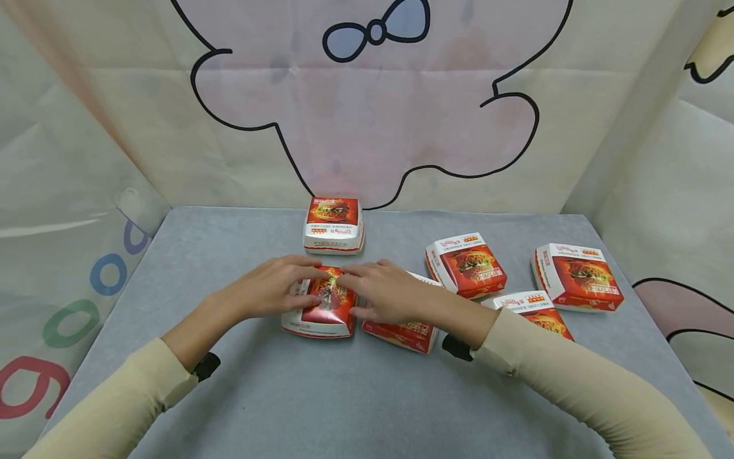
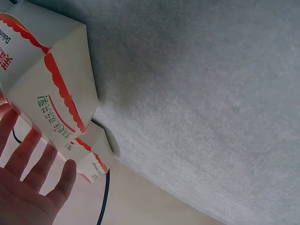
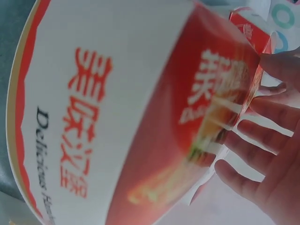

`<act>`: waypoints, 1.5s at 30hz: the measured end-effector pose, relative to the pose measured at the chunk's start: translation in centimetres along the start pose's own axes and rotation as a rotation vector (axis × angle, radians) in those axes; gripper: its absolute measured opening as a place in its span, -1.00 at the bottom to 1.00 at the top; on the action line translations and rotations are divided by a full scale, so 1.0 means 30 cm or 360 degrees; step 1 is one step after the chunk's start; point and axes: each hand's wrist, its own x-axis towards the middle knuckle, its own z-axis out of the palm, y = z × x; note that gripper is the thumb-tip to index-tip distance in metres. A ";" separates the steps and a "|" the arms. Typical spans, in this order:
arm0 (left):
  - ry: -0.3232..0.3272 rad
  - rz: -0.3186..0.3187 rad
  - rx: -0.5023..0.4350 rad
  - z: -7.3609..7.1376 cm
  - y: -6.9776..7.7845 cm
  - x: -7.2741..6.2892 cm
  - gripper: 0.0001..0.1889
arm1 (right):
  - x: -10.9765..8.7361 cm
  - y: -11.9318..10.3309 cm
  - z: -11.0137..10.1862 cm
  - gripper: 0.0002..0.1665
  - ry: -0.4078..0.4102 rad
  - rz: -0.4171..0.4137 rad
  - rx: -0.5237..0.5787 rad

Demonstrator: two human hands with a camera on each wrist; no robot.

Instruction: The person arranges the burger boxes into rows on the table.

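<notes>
A red and white burger box (image 1: 327,319) sits on the cloth-covered table, with both hands at its top. My left hand (image 1: 281,287) rests on its left side; in the left wrist view the fingers of that hand (image 2: 35,187) reach out fairly straight along the box's top edge (image 2: 51,89). From the right, my right hand (image 1: 387,290) touches the same box with extended fingertips. A second burger box (image 1: 407,335) stands just beside it, partly hidden beneath the right hand and forearm. In the right wrist view a box's printed side (image 3: 93,117) looms close beside the right hand (image 3: 272,159).
Another burger box (image 1: 332,226) stands at the table's back edge. To the right are three more: an upper one (image 1: 467,264), one near the right edge (image 1: 582,277), and one (image 1: 539,309) partly covered by the right sleeve. Printed cloth walls (image 1: 373,127) surround the grey table (image 1: 321,401).
</notes>
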 end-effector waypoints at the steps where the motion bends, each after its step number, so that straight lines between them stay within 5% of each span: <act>1: 0.0009 -0.0004 0.0012 0.001 0.000 0.000 -0.51 | 0.001 -0.003 0.001 -0.36 0.0011 -0.0002 -0.0018; 14: 0.0101 0.0037 0.0111 -0.002 0.003 0.003 -0.64 | 0.012 -0.022 -0.008 -0.30 -0.0017 0.0072 -0.0090; 29: -0.0074 -0.0050 -0.0174 -0.016 -0.006 0.002 -0.45 | 0.027 0.013 -0.023 -0.28 -0.0150 0.0053 0.0096; 45: -0.0068 -0.0185 -0.0193 -0.025 -0.019 0.005 -0.53 | 0.025 0.020 -0.013 -0.40 0.0020 -0.0045 -0.0043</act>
